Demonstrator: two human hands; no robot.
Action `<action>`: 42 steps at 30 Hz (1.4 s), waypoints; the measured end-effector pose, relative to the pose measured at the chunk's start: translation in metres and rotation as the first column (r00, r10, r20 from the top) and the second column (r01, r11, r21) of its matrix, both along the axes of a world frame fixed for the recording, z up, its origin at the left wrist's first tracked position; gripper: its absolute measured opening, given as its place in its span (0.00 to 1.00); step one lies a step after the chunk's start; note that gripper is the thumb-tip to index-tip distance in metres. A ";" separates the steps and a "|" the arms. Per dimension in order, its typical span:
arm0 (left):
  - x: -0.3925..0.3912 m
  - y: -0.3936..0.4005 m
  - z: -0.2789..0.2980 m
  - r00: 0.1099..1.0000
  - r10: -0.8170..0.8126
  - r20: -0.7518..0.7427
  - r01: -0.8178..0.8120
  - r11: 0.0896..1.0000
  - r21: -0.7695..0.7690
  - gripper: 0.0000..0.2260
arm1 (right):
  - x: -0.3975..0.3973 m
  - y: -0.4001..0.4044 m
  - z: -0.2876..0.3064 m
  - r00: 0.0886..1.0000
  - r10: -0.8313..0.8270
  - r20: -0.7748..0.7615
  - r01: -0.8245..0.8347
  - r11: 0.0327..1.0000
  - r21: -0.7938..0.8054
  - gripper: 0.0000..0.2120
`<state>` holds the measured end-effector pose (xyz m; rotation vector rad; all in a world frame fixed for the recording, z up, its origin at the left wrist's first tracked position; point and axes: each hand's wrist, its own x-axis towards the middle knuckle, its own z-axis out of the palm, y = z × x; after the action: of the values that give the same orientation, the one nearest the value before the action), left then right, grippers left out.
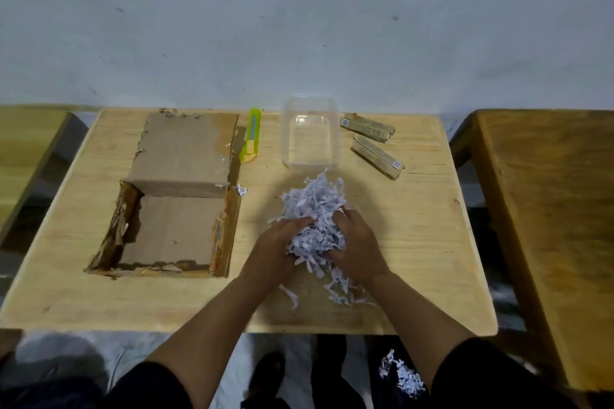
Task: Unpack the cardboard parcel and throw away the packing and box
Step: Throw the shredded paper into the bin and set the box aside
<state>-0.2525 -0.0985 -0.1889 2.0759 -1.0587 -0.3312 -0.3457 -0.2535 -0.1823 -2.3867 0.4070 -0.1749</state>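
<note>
Two hands press in on a big fluffy pile of white paper shreds (317, 226) in the middle of the wooden tabletop (415, 236). The left hand (277, 247) curls its fingers into the pile from the 9 o'clock side, and the right hand (357, 244) grips it from the 3 o'clock side — both hold the shreds between them. A few loose strips trail toward the near edge at 6 o'clock. The cardboard box (172, 229) sits open at 9 o'clock from the pile, with its lid flap (186, 149) lying flat behind it, and nothing shows inside it. At 12 o'clock stands a clear plastic tub (310, 133), close to the top of the pile. A green and yellow box cutter (251, 136) lies between the flap and the tub. At 1 o'clock lie two long thin brown packets (373, 143), near each other. Down on the floor at 5 o'clock sits a small clump of shreds (402, 375) — well apart from the pile.
</note>
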 end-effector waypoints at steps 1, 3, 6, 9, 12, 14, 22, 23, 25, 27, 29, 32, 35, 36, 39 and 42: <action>0.002 -0.001 0.003 1.000 -0.023 0.010 0.023 1.000 -0.002 0.25 | -0.001 0.001 0.005 1.000 -0.024 0.003 0.024 1.000 -0.012 0.29; 0.006 -0.002 0.012 0.998 -0.058 0.010 0.058 0.998 -0.005 0.24 | -0.003 0.004 0.015 0.997 -0.073 0.003 0.073 0.996 -0.047 0.26; 0.010 -0.007 0.028 0.992 -0.121 0.032 0.122 0.991 -0.050 0.23 | -0.008 0.007 0.032 0.990 -0.142 0.019 0.144 0.984 -0.104 0.19; 0.007 -0.014 0.048 0.980 -0.191 0.058 0.197 0.972 -0.130 0.23 | -0.022 0.010 0.054 0.970 -0.242 0.035 0.245 0.961 -0.127 0.18; -0.005 -0.024 0.066 0.952 -0.266 0.153 0.293 0.936 -0.198 0.21 | -0.045 0.013 0.079 0.941 -0.335 0.042 0.337 0.933 -0.125 0.20; -0.016 -0.031 0.070 0.936 -0.321 0.144 0.348 0.902 -0.255 0.21 | -0.064 0.015 0.092 0.919 -0.390 0.048 0.393 0.910 -0.130 0.22; -0.109 -0.066 0.081 0.827 -0.562 -0.006 0.550 0.812 -0.195 0.30 | -0.179 0.024 0.116 0.777 -0.630 -0.006 0.620 0.766 -0.172 0.20; -0.125 -0.070 0.079 0.815 -0.579 -0.024 0.565 0.804 -0.186 0.31 | -0.195 0.025 0.115 0.757 -0.654 -0.018 0.641 0.747 -0.178 0.20; -0.156 -0.074 0.071 0.786 -0.614 -0.068 0.599 0.785 -0.159 0.30 | -0.229 0.026 0.109 0.718 -0.694 -0.056 0.678 0.715 -0.169 0.20; -0.189 -0.077 0.061 0.775 -0.624 -0.097 0.608 0.779 -0.153 0.28 | -0.262 0.026 0.099 0.678 -0.728 -0.101 0.712 0.685 -0.155 0.21; -0.225 -0.080 0.046 0.769 -0.634 -0.084 0.617 0.770 -0.162 0.25 | -0.293 0.027 0.083 0.637 -0.755 -0.155 0.743 0.655 -0.136 0.22; -0.275 -0.082 0.017 0.755 -0.627 -0.194 0.631 0.774 -0.048 0.25 | -0.337 0.027 0.050 0.581 -0.768 -0.270 0.776 0.623 -0.099 0.26; -0.315 -0.081 -0.019 0.743 -0.553 -0.377 0.608 0.793 0.035 0.23 | -0.373 0.026 0.013 0.555 -0.746 -0.368 0.784 0.617 -0.068 0.28; -0.328 -0.082 -0.033 0.753 -0.529 -0.392 0.605 0.791 0.095 0.24 | -0.383 0.025 0.001 0.549 -0.733 -0.401 0.782 0.620 -0.063 0.29; -0.357 -0.088 -0.067 0.802 -0.438 -0.405 0.541 0.820 0.184 0.24 | -0.405 0.017 -0.033 0.530 -0.708 -0.467 0.790 0.613 -0.033 0.30; -0.378 -0.099 -0.105 0.837 -0.374 -0.400 0.494 0.830 0.259 0.25 | -0.419 0.005 -0.062 0.526 -0.706 -0.474 0.804 0.594 0.007 0.32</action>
<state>-0.6310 -0.1978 -0.2934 1.9489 -1.3330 -1.1464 -0.7649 -0.2481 -0.2443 -1.8305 1.6139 0.0166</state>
